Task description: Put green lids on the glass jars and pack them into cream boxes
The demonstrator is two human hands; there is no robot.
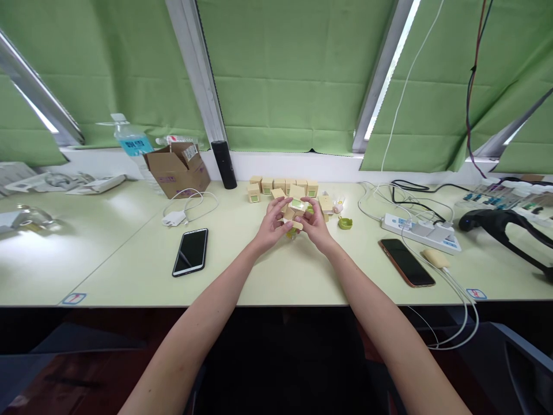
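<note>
My left hand (272, 226) and my right hand (315, 227) meet over the middle of the table, fingers curled around a small tan cardboard box (296, 206). A flap of the box points toward me between my thumbs. Something yellow-green shows just below it, partly hidden by the fingers. Behind my hands stand several matching small boxes (267, 185) in a loose group. To the right of my right hand lies a small green cup-shaped piece (345, 223), near a small clear and white object (339, 205).
A phone (190, 252) and a white charger (174, 218) lie left; another phone (406, 263), a power strip (421, 232) and loose cables lie right. At the back left stand an open carton (179, 176), a black cylinder (223, 165) and a large bottle (132, 144). The table edge runs below my forearms.
</note>
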